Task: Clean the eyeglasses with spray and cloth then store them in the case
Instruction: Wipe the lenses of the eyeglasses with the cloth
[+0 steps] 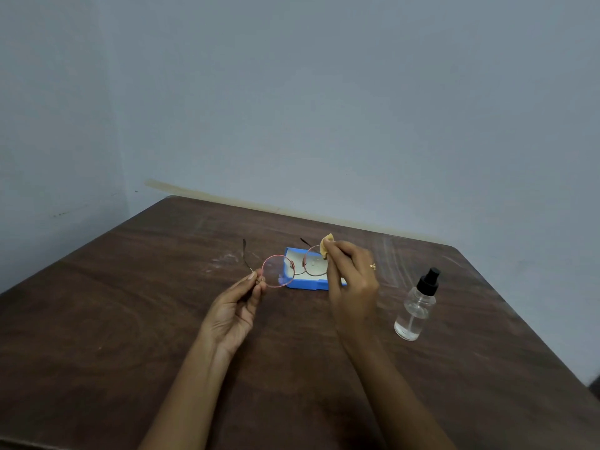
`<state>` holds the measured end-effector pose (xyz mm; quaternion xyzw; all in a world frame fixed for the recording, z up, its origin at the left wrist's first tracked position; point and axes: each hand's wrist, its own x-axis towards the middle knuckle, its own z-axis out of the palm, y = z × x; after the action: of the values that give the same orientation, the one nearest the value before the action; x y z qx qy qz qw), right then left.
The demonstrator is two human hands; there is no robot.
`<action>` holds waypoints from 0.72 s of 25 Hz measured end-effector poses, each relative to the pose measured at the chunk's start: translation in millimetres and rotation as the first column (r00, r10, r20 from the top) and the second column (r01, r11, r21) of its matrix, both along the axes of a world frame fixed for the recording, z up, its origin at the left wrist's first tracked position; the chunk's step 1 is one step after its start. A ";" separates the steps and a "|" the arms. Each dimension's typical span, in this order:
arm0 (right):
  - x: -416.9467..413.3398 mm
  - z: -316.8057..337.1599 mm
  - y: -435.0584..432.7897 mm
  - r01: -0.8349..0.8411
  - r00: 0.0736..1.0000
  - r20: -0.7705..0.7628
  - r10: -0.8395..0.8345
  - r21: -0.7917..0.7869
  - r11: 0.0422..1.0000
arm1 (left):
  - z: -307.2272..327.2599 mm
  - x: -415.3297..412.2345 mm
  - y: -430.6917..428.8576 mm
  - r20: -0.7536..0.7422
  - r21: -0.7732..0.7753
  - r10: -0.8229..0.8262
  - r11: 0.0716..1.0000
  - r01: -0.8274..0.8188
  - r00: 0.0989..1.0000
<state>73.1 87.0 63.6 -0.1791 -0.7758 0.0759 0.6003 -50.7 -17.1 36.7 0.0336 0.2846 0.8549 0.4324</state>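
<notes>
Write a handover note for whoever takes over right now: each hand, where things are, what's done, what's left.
Left hand: fingers pinch the eyeglasses at the outer edge of one lens and hold them above the table.
Right hand: grips the yellow cloth against the other lens.
Case: blue, open, on the table just behind the eyeglasses.
Spray bottle: upright on the table to the right, in neither hand.
Done: wiping is under way; whether the lenses were sprayed cannot be told.
Left: finish both lenses, fold the arms, put the eyeglasses in the case.
</notes>
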 end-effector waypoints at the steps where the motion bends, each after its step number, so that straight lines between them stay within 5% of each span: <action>1: -1.7 1.1 0.9 -0.004 1.000 0.018 0.004 0.016 1.000 | 0.8 0.3 -0.2 -0.003 -0.006 -0.001 1.000 0.001 1.000; 11: 3.1 -23.1 -4.0 -0.064 0.978 0.207 0.013 0.238 0.969 | 0.9 -1.7 -0.8 0.037 0.010 0.001 1.000 -0.001 0.999; 18: 11.4 -20.0 5.3 -0.002 0.988 0.155 -0.013 0.096 0.995 | -1.9 -5.1 1.5 0.057 0.003 0.015 1.000 -0.015 0.998</action>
<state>84.5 92.3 43.7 -0.1576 -0.8223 0.0230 0.5463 -55.8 -15.7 34.8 0.0078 0.2710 0.8592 0.4339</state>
